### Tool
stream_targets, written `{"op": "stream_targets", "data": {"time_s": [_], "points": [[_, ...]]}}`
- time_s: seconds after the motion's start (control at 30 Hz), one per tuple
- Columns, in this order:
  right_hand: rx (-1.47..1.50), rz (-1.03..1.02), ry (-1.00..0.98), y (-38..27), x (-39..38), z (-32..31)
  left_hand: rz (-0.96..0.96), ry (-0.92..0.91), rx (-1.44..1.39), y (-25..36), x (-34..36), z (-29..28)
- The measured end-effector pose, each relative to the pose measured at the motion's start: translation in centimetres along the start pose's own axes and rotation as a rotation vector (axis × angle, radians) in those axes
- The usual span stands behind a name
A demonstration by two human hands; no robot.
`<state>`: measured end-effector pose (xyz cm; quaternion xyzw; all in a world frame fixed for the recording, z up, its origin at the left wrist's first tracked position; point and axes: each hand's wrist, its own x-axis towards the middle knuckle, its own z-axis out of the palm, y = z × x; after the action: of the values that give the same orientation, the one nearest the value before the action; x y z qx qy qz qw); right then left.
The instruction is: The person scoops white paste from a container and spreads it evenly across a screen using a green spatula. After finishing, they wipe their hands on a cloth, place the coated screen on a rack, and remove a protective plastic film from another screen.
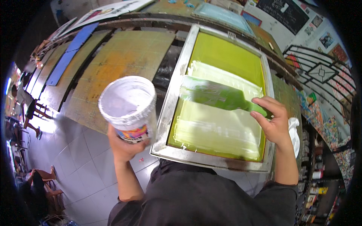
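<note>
My left hand (127, 145) is wrapped round a white plastic tub (148, 126) with a colourful label. White paste coats its inner wall and rim. In my right hand (273, 118) a green plastic spatula (222, 94) is pinched by its narrow end, its broad blade smeared with white and pointing left. The blade hangs over a screen printing frame (173, 98) with a pale metal border and yellow-green mesh. A broad whitish layer (218, 126) covers the mesh's middle and lower part, with thicker streaks along its edges. Whether the blade touches the mesh I cannot tell.
Worn boards (124, 56) lie on the long table beside the frame, with a blue strip (73, 52) farther left. White cloth or paper (294, 135) sits right of the frame. Shelves with bottles (316, 184) stand at the right. Two people are at the left, one (26, 101) farther off.
</note>
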<state>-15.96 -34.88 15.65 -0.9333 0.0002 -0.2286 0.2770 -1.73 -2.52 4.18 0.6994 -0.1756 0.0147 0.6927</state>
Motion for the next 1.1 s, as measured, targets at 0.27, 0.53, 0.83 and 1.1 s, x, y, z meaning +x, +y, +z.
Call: {"op": "stream_targets", "data": {"time_s": [0.27, 0.53, 0.83, 1.1], "points": [[-0.210, -0.431, 0.338, -0.5, 1.9, -1.6, 0.081, -0.251, -0.108, 1.7, -1.2, 1.4], [-0.236, -0.597, 0.264, -0.2, 2.3, -3.5, 0.190, -0.375, -0.086, 1.4, -1.8, 1.4], [-0.327, -0.682, 0.240, -0.1, 2.1, -5.8, 0.123, -0.464, -0.112, 2.4, -1.9, 2.5], [-0.374, -0.727, 0.226, -0.2, 2.0, -7.6, 0.053, -0.456, -0.131, 3.4, -1.8, 3.8]]}}
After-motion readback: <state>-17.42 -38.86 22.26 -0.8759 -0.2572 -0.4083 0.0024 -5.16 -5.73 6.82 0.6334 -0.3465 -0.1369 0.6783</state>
